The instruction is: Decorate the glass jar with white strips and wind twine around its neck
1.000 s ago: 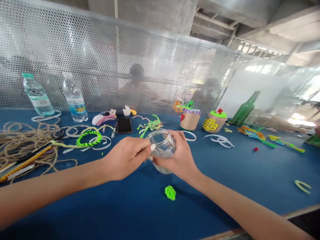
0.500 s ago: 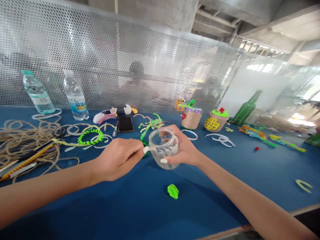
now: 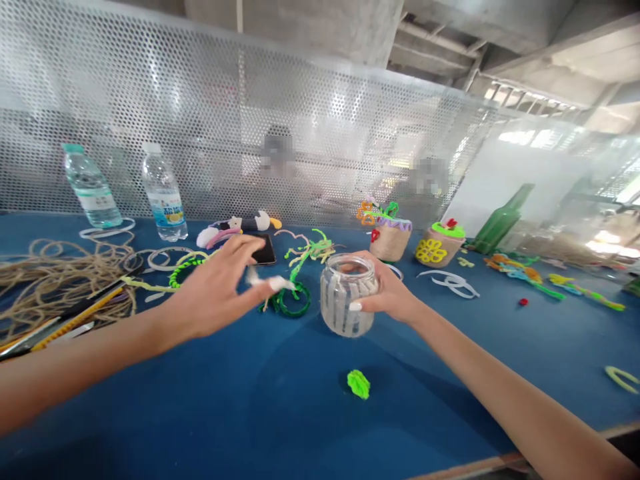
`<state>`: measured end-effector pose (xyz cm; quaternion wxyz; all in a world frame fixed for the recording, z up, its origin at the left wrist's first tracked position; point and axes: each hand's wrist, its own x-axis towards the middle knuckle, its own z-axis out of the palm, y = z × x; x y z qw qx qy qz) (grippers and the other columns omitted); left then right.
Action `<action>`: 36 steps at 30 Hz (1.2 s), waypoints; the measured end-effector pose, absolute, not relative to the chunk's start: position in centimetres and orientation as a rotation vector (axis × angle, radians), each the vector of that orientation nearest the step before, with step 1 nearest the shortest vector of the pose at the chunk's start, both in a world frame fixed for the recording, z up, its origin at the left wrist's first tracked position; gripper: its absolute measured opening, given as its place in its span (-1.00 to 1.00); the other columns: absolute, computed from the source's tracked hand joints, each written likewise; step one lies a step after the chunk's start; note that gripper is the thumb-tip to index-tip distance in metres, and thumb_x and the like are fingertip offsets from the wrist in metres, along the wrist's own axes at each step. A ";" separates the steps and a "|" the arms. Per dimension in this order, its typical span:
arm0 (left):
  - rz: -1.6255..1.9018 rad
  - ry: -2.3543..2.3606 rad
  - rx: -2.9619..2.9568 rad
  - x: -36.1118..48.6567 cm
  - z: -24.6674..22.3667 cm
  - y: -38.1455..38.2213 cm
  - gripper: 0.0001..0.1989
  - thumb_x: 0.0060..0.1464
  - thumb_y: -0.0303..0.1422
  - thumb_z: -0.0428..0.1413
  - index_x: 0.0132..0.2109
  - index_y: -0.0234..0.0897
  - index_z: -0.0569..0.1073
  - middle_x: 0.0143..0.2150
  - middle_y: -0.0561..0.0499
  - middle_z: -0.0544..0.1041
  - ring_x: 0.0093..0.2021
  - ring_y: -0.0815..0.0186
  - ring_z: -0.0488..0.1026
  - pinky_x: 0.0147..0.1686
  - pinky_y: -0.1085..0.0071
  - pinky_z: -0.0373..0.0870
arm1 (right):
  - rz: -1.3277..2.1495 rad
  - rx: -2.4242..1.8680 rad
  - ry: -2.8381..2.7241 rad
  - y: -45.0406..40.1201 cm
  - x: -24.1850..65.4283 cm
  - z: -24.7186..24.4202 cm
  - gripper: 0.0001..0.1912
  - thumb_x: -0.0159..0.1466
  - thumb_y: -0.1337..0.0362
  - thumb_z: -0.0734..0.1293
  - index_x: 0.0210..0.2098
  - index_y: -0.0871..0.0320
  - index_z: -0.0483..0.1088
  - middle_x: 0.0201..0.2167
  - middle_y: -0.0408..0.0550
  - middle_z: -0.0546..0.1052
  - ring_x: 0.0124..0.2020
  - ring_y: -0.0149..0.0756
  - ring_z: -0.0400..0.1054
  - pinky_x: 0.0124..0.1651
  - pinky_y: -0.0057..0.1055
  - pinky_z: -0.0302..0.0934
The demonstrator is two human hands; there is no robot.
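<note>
Blue counter (image 3: 200, 413) below grey perforated metal screen (image 3: 200, 133). Clear round glass jar (image 3: 345, 307) with whitish vertical stripes, upright at centre of frame. Right hand (image 3: 393, 290) curled around jar's side, thumb on front. Left hand (image 3: 215, 287) spread, left of jar, apart from it; blurred whitish strip (image 3: 257, 277) by thumb, grip unclear. Bright green fuzzy tuft (image 3: 359, 384) on counter, lower centre, near jar.

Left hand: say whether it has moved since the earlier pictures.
Yes: the left hand has moved forward and left, now partly hiding the phone, fully visible before.
</note>
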<state>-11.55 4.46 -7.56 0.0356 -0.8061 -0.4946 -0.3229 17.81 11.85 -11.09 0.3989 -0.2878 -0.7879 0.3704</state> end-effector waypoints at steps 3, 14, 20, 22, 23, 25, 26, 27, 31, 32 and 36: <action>-0.920 -1.546 -2.621 -8.4 -7.4 4.1 -0.51 0.14 0.00 -0.04 0.00 -0.33 0.29 -0.20 -0.09 0.49 -0.25 0.17 0.46 -0.30 0.27 0.37 | 0.811 -0.758 -1.925 11.2 17.2 -11.9 -0.34 -0.13 -0.01 0.51 -0.14 0.10 0.24 -0.23 -0.05 0.48 -0.20 -0.16 0.42 -0.13 -0.15 0.33; -0.894 -1.444 -2.641 -2.7 -7.4 5.9 -0.83 0.01 -0.33 0.01 -0.48 -0.29 0.26 -0.54 0.02 0.35 -0.49 0.30 0.28 -0.49 0.43 0.01 | 0.273 -0.968 -1.914 8.9 16.3 -11.8 -0.43 -0.08 -0.01 0.46 -0.18 0.12 0.27 -0.26 -0.04 0.42 -0.19 -0.12 0.36 -0.10 -0.14 0.27; -1.073 -1.374 -2.701 -2.4 -7.5 6.0 -0.76 -0.12 -0.42 0.00 -0.59 -0.29 0.07 -0.64 0.13 0.11 -0.57 0.44 0.05 -0.51 0.43 -0.10 | 0.263 -0.921 -1.921 8.9 16.5 -11.9 -0.40 -0.12 0.01 0.49 -0.17 0.12 0.28 -0.24 -0.03 0.38 -0.18 -0.12 0.34 -0.12 -0.17 0.26; -1.170 -1.388 -2.728 -2.4 -7.9 5.9 -0.75 -0.11 -0.42 -0.03 -0.61 -0.29 0.04 -0.67 0.15 0.06 -0.60 0.46 0.01 -0.54 0.44 -0.10 | 0.281 -0.898 -1.944 9.0 16.6 -11.8 -0.38 -0.13 0.00 0.50 -0.17 0.13 0.29 -0.24 -0.03 0.36 -0.20 -0.13 0.34 -0.14 -0.18 0.26; -1.227 -1.407 -2.737 -2.4 -8.2 5.7 -0.75 -0.09 -0.42 -0.05 -0.61 -0.29 0.02 -0.67 0.16 0.03 -0.61 0.47 -0.01 -0.56 0.46 -0.10 | 0.281 -0.883 -1.957 9.0 16.6 -11.8 -0.38 -0.13 -0.01 0.50 -0.17 0.13 0.29 -0.25 -0.03 0.36 -0.21 -0.13 0.34 -0.15 -0.18 0.27; -1.348 -1.468 -2.739 -2.3 -8.7 5.4 -0.74 -0.06 -0.40 -0.10 -0.61 -0.28 0.00 -0.67 0.17 -0.01 -0.62 0.49 -0.05 -0.61 0.48 -0.13 | 0.265 -0.843 -1.970 9.0 16.6 -11.8 -0.39 -0.11 -0.03 0.49 -0.18 0.13 0.29 -0.27 -0.03 0.35 -0.22 -0.14 0.34 -0.17 -0.18 0.27; -1.407 -1.501 -2.734 -2.2 -9.0 5.2 -0.74 -0.04 -0.40 -0.12 -0.61 -0.27 -0.01 -0.66 0.17 -0.02 -0.62 0.49 -0.06 -0.63 0.49 -0.14 | 0.259 -0.824 -1.972 9.1 16.6 -11.9 -0.40 -0.10 -0.04 0.48 -0.18 0.13 0.29 -0.27 -0.03 0.35 -0.22 -0.14 0.34 -0.17 -0.18 0.27; -1.458 -1.529 -2.727 -2.2 -9.3 5.1 -0.75 -0.03 -0.39 -0.13 -0.60 -0.27 -0.01 -0.66 0.17 -0.03 -0.62 0.49 -0.06 -0.64 0.50 -0.14 | 0.254 -0.807 -1.973 9.2 16.7 -12.0 -0.40 -0.08 -0.06 0.47 -0.18 0.13 0.29 -0.27 -0.03 0.35 -0.22 -0.13 0.34 -0.17 -0.18 0.28; -1.610 -1.634 -2.655 -3.1 -10.3 5.4 -0.75 -0.03 -0.36 -0.14 -0.60 -0.26 0.00 -0.64 0.17 -0.03 -0.61 0.49 -0.05 -0.64 0.53 -0.11 | 0.292 -0.752 -1.962 10.1 17.4 -12.8 -0.39 -0.07 -0.09 0.46 -0.16 0.12 0.31 -0.25 -0.03 0.36 -0.20 -0.11 0.34 -0.14 -0.14 0.26; -1.629 -1.671 -2.628 -3.7 -10.6 5.5 -0.75 -0.02 -0.35 -0.15 -0.60 -0.25 0.01 -0.64 0.17 -0.02 -0.62 0.49 -0.03 -0.65 0.54 -0.10 | 0.321 -0.738 -1.944 10.4 17.6 -13.1 -0.39 -0.06 -0.10 0.45 -0.14 0.11 0.30 -0.25 -0.03 0.37 -0.20 -0.11 0.35 -0.13 -0.14 0.26; -1.552 -1.799 -2.641 -6.9 -11.2 5.9 -0.72 0.04 -0.36 -0.17 -0.60 -0.27 0.19 -0.68 0.13 0.20 -0.66 0.45 0.15 -0.66 0.53 0.07 | 0.428 -0.694 -1.892 11.5 18.3 -13.8 -0.42 0.05 -0.14 0.39 -0.10 0.09 0.25 -0.27 -0.04 0.42 -0.24 -0.14 0.37 -0.15 -0.14 0.28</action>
